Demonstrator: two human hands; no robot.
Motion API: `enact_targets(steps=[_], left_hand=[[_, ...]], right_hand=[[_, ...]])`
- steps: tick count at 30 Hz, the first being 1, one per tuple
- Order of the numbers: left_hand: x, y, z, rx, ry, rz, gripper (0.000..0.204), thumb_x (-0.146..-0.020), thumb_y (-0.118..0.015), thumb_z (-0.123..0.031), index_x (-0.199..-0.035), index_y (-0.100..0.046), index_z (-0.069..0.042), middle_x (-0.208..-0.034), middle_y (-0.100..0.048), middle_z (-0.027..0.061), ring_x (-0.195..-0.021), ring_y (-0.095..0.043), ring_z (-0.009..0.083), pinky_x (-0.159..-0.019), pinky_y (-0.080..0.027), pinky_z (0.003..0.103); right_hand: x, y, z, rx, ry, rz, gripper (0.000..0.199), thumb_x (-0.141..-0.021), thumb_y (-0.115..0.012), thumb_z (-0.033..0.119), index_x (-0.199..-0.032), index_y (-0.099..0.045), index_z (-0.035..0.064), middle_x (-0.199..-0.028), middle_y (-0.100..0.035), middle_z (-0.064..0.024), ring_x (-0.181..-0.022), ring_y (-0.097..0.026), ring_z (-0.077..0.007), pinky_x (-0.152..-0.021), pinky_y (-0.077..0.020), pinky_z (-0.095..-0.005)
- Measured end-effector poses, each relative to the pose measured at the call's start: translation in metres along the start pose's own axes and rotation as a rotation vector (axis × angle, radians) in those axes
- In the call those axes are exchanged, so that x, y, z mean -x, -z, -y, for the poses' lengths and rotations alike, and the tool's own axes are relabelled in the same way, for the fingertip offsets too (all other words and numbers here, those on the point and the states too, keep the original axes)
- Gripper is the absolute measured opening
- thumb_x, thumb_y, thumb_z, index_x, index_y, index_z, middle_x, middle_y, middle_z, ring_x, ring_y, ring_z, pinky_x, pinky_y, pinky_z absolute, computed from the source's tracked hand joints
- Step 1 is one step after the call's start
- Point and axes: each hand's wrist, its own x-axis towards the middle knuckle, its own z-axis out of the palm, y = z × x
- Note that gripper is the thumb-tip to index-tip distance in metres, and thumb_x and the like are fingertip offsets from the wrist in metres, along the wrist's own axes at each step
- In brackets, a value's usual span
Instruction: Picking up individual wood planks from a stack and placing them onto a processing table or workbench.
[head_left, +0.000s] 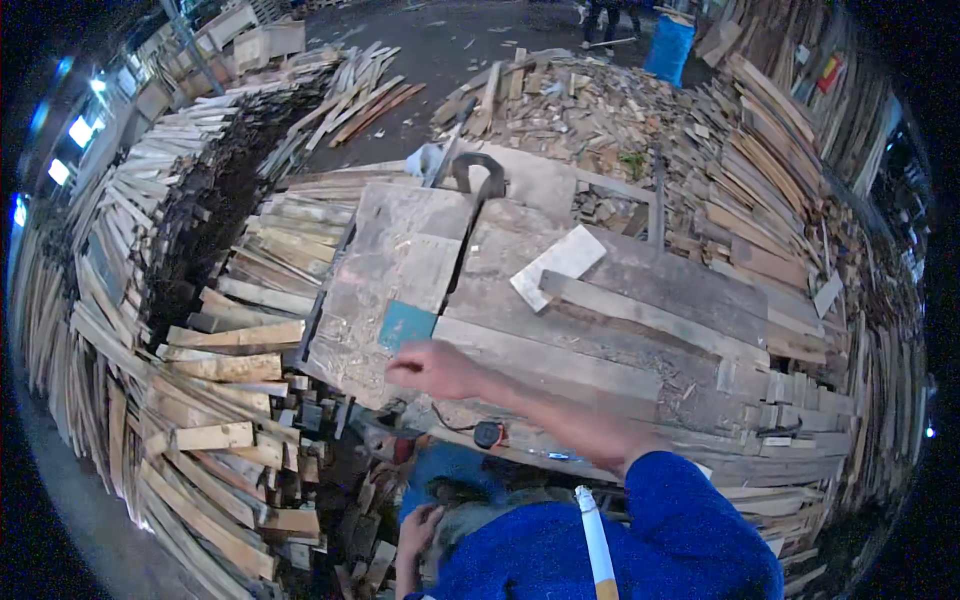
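Observation:
My right hand (432,368) reaches leftward across the wooden worktable (400,265), low over its dusty top. Its fingers are curled together; whatever they may hold is too small or blurred to make out. Just beyond it lies a flat teal square (407,326). My left hand (420,530) rests low by my lap, its fingers loosely apart and nothing visible in them. Near the front edge sit a black tape measure (488,433) and a blue pen-like thing (560,457). A pale board (558,267) lies under the end of a long wooden strip (655,318).
A dark slit (463,250) runs along the tabletop to a curved dark piece (480,174). Wood pieces are stacked at left (235,340) and right (770,200). Behind lies a scrap heap (570,105) with a blue sack (670,50). A cigarette (597,545) juts into the near foreground.

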Motion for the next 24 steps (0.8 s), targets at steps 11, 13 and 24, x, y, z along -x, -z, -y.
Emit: enact_targets(steps=[11,13,24], left_hand=[[0.018,0.064,0.155,-0.082,-0.043,-0.111,0.062,-0.092,-0.063,-0.058,-0.119,-0.069,-0.003,-0.117,-0.07,0.0211,-0.113,-0.066,0.036,-0.094,-0.052,0.045],[0.038,0.104,0.179,-0.003,-0.027,-0.216,0.053,-0.091,-0.065,-0.051,-0.116,-0.069,-0.005,-0.11,-0.071,0.021,-0.106,-0.067,0.0379,-0.09,-0.053,0.047],[0.051,0.296,0.346,-0.448,0.726,-1.253,0.075,-0.084,-0.074,-0.048,-0.143,-0.049,-0.009,-0.143,-0.05,0.0274,-0.136,-0.045,0.041,-0.107,-0.042,0.048]], right_hand=[[-0.037,-0.217,-0.115,0.271,-0.307,0.132,0.057,-0.089,-0.066,0.048,-0.111,-0.068,-0.0051,-0.105,-0.069,-0.0265,-0.097,-0.067,-0.0384,-0.086,-0.0522,-0.0469],[-0.04,-0.224,-0.062,0.246,-0.312,0.311,0.061,-0.091,-0.065,0.047,-0.125,-0.062,-0.0039,-0.12,-0.065,-0.0287,-0.114,-0.063,-0.0392,-0.097,-0.048,-0.0465],[-0.074,-0.274,-0.067,0.585,-0.541,-0.135,0.066,-0.095,-0.054,0.061,-0.096,-0.073,-0.0025,-0.09,-0.07,-0.0256,-0.088,-0.066,-0.0433,-0.078,-0.0489,-0.0511]])
